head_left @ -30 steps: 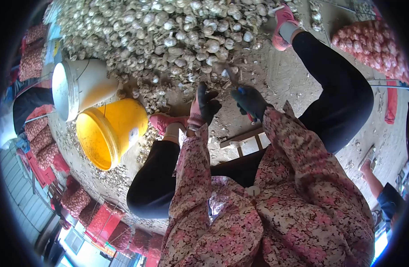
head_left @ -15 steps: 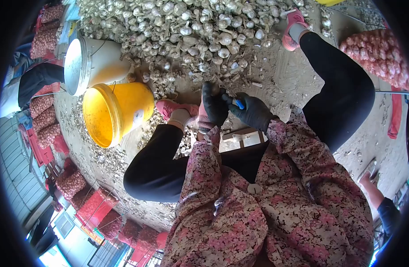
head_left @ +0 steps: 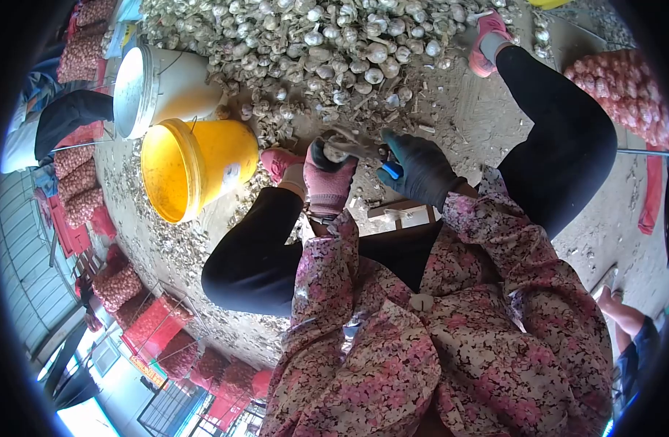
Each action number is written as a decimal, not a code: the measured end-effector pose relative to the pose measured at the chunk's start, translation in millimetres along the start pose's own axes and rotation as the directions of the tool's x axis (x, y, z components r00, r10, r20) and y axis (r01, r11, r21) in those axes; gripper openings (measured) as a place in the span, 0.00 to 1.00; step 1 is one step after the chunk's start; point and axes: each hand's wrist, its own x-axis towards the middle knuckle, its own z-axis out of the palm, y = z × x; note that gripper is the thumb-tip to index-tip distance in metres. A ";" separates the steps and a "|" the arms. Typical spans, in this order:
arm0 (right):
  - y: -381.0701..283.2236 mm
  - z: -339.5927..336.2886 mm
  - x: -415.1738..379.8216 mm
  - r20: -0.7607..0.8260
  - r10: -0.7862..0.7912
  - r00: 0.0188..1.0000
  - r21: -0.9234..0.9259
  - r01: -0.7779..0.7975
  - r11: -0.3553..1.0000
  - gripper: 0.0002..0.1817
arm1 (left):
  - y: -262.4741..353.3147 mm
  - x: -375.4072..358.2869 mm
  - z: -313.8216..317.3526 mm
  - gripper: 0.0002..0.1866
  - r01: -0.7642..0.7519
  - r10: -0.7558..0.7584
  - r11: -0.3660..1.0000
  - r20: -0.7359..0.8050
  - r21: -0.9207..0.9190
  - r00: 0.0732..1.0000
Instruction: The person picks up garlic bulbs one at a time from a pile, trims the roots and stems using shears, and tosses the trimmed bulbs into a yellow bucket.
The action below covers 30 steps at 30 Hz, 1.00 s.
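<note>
My left hand, in a pink glove with dark fingers, is closed around a garlic bulb. The bulb's dry stalk points right, toward my other hand. My right hand, in a dark grey glove, grips a small tool with a blue handle; my fingers hide most of it, and I cannot tell its kind. Its end is close to the stalk. Beyond both hands spreads a large heap of garlic bulbs with dry stalks, lying on the ground.
A yellow bucket and a white bucket lie tilted in view at the left. A filled red net sack stands at the right. Below my hands is a wooden frame. More net sacks line the left side, near another person's leg.
My left hand has turned and moved slightly left, bringing the garlic bulb and stalk into sight. My right hand has shifted a little right, away from the left, still holding the blue-handled tool.
</note>
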 end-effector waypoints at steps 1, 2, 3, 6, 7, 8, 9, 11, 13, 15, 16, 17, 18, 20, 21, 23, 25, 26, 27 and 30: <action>-2.5 -3.6 -0.3 0.002 0.001 1.000 -0.003 -0.001 1.000 0.33 | -4.2 -1.1 -1.9 0.31 -0.133 0.130 0.936 0.029 0.325 0.991; -5.4 -8.2 -0.4 0.069 0.017 0.997 -0.085 -0.011 0.996 0.36 | -8.9 -4.1 -2.4 0.31 -0.130 0.128 0.937 0.028 0.323 0.991; -7.9 -10.6 -0.1 0.133 0.038 0.990 -0.166 -0.016 0.986 0.38 | 1.3 -7.3 0.8 0.32 -0.048 0.044 0.957 0.022 0.287 0.999; -6.0 -7.0 -0.9 0.160 0.059 0.985 -0.207 -0.025 0.978 0.40 | 18.1 -11.5 9.5 0.32 0.045 -0.051 0.984 0.028 0.173 0.998; -6.0 -5.4 -1.9 0.165 0.065 0.984 -0.206 -0.030 0.978 0.40 | 19.0 -12.0 11.9 0.31 0.052 -0.056 0.994 0.038 0.095 0.998; -6.2 -3.0 -2.7 0.196 0.075 0.978 -0.189 -0.038 0.981 0.37 | 15.7 -10.7 11.7 0.31 0.058 -0.062 0.994 0.042 0.095 0.997; -6.4 -0.3 -3.8 0.227 0.086 0.970 -0.170 -0.047 0.984 0.34 | 14.0 -8.3 9.5 0.29 -0.006 -0.010 0.960 0.056 0.280 0.998; -3.9 3.8 -3.2 0.280 0.120 0.952 -0.142 -0.082 0.986 0.30 | 10.9 -9.3 7.3 0.27 -0.114 0.080 0.846 0.088 0.520 0.993; 1.8 10.1 -5.9 0.336 0.152 0.929 -0.114 -0.121 0.986 0.27 | 5.9 -10.0 5.2 0.27 -0.071 0.039 0.861 0.075 0.504 0.996; 8.1 14.8 -4.4 0.333 0.124 0.935 -0.038 -0.118 0.992 0.23 | 3.1 -10.3 9.5 0.31 0.058 -0.066 0.985 0.044 0.160 0.997; 8.5 14.3 -4.8 0.334 0.124 0.934 -0.036 -0.119 0.992 0.23 | 3.4 -10.5 8.2 0.31 0.060 -0.068 0.985 0.045 0.162 0.997; 8.2 13.4 -5.3 0.326 0.096 0.941 -0.068 -0.078 0.995 0.24 | 3.8 -10.5 5.4 0.33 -0.021 0.009 0.890 0.027 0.456 1.000; 7.1 12.3 -4.8 0.317 0.065 0.946 -0.102 -0.035 0.994 0.26 | 3.6 -9.4 2.5 0.34 -0.087 0.089 0.704 0.034 0.705 0.995; 3.6 12.3 -4.5 0.355 0.105 0.929 -0.099 -0.074 0.992 0.31 | -16.1 0.7 -2.0 0.34 -0.037 0.017 0.651 0.035 0.758 0.999; 2.4 12.8 -5.6 0.394 0.149 0.907 -0.097 -0.120 0.988 0.36 | -18.6 3.4 -2.1 0.34 0.069 -0.146 0.720 0.053 0.690 0.988; 1.4 15.8 -9.4 0.385 0.135 0.913 -0.069 -0.117 0.991 0.38 | -24.7 0.8 -2.4 0.33 0.189 -0.309 0.761 0.091 0.620 0.947; -0.8 16.5 -10.8 0.373 0.117 0.920 -0.039 -0.111 0.993 0.40 | -24.8 -2.9 -1.2 0.32 0.067 -0.143 0.800 0.081 0.596 0.986; -1.7 15.3 -10.1 0.384 0.125 0.915 -0.044 -0.117 0.992 0.41 | -24.5 -4.5 -1.3 0.32 0.067 -0.144 0.800 0.082 0.597 0.986; -2.8 15.0 -9.5 0.394 0.131 0.910 -0.048 -0.122 0.991 0.42 | -22.0 -6.0 -1.7 0.31 0.023 -0.102 0.803 0.100 0.596 0.990; -3.5 16.0 -8.8 0.349 0.113 0.930 -0.053 -0.101 0.993 0.33 | -15.2 -10.0 -2.3 0.29 0.033 -0.117 0.840 0.121 0.541 0.986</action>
